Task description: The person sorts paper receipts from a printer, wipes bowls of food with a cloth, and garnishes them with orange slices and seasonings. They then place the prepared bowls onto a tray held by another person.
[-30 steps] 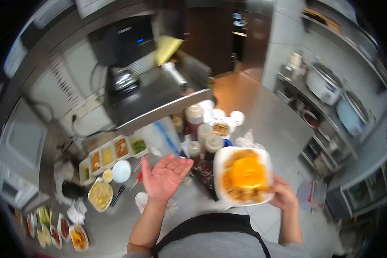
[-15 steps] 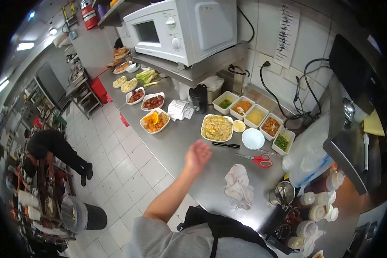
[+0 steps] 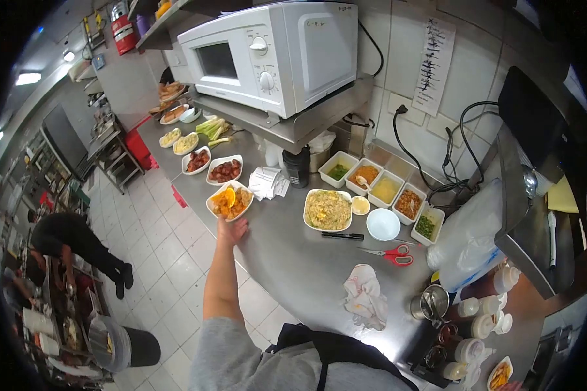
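At the lower edge of a white bowl with an orange slice and orange-coloured food (image 3: 231,201), my left hand (image 3: 232,229) has its fingers spread; the bowl hides some fingertips. Two bowls of dark red meat (image 3: 225,171) (image 3: 196,160) stand beyond it, with a stack of white packets (image 3: 268,183) to the right. In the bottom right corner, only a small part of my right hand (image 3: 511,386) shows, at the edge of a white dish of orange-brown food (image 3: 501,375) that it holds.
On the steel counter (image 3: 280,251) stand a fried rice bowl (image 3: 328,210), an empty bowl (image 3: 383,225), topping containers (image 3: 409,203), red scissors (image 3: 398,255), a cloth (image 3: 364,293) and squeeze bottles (image 3: 482,324). A microwave (image 3: 274,58) overhangs it. A person (image 3: 78,241) bends at left.
My left hand has moved left from above the counter to the bowl with the orange slice. The dish at the bottom right has shifted up and right, and part of my right hand now shows.
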{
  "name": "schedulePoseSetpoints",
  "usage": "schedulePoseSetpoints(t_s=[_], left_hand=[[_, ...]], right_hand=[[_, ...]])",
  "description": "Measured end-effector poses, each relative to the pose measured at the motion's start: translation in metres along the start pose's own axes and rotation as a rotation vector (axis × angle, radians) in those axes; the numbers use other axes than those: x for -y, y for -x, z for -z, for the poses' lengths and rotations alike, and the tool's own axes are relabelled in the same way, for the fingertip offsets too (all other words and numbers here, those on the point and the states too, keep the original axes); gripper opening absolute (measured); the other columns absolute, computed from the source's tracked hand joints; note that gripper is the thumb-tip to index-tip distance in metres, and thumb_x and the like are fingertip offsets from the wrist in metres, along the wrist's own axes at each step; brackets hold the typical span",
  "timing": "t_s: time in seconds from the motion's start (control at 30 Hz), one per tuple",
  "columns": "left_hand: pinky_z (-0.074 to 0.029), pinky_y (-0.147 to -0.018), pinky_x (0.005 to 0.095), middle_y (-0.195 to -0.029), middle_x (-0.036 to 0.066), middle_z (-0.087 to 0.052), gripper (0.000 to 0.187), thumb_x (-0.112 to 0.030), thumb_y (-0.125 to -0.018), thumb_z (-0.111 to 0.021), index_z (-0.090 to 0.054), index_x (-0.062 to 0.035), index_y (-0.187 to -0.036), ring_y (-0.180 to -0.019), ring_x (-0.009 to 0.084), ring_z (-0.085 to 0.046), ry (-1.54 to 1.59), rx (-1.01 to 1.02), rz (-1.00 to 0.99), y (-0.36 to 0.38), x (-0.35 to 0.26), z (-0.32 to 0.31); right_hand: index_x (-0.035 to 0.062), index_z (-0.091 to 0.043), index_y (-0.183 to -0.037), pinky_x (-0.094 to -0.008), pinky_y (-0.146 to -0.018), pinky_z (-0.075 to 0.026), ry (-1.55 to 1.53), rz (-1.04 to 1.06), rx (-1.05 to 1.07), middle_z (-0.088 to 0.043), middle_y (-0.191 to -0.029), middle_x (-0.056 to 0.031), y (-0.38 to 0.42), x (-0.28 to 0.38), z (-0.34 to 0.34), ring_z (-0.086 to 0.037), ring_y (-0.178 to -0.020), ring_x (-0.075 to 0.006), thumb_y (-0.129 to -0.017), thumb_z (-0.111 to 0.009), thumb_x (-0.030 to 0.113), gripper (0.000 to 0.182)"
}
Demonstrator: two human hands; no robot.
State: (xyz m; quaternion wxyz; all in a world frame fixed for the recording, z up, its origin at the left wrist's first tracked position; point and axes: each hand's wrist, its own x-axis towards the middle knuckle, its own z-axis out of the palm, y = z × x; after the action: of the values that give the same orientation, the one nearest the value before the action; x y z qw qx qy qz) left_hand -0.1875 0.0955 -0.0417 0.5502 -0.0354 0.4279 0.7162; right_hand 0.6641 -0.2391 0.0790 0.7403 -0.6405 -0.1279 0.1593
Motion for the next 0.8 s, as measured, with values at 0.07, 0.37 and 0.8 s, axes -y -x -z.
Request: schedulePoseSetpoints(t_s=[0.07,0.37,0.8], left_hand=[[-0.050,-0.077,0.0395,-0.104,0.022,-0.054,0.056,-0.042,-0.089,-0.028,-0.034,0.0019,-0.123,-0.098,0.0314,-0.057,-0.085,0.030,-0.011,0.001,-0.011,-0.001],[-0.055,-0.073,0.0371,-0.106,0.021,-0.057,0.040,-0.010,-0.083,-0.029,-0.035,0.0035,-0.121,-0.090,0.0289,-0.063,-0.367,0.169,-0.095,0.026,-0.026,0.004],[-0.053,-0.078,0.0432,-0.077,0.022,-0.063,0.034,-0.011,-0.075,-0.036,-0.050,0.0122,-0.095,-0.067,0.0276,-0.065,-0.450,0.626,0.473,0.174,-0.063,-0.080]], right_hand=[[0.0059,-0.049,-0.121,-0.0437,-0.092,-0.038,-0.215,0.051,0.208,-0.051,-0.119,-0.0136,0.018,0.030,-0.026,-0.047,-0.112,-0.0281,-0.082,-0.057,0.028,0.046],[0.0062,-0.043,-0.127,-0.0379,-0.093,-0.038,0.355,-0.043,1.612,-0.044,-0.126,-0.0160,0.191,-0.030,-0.312,-0.045,-0.115,-0.0301,-0.077,-0.065,0.024,0.058],[0.0032,-0.056,-0.109,-0.0382,-0.076,-0.044,0.492,0.344,1.235,-0.061,-0.095,-0.0102,0.254,-0.163,-0.398,-0.057,-0.088,-0.0259,-0.076,-0.056,0.009,0.033]])
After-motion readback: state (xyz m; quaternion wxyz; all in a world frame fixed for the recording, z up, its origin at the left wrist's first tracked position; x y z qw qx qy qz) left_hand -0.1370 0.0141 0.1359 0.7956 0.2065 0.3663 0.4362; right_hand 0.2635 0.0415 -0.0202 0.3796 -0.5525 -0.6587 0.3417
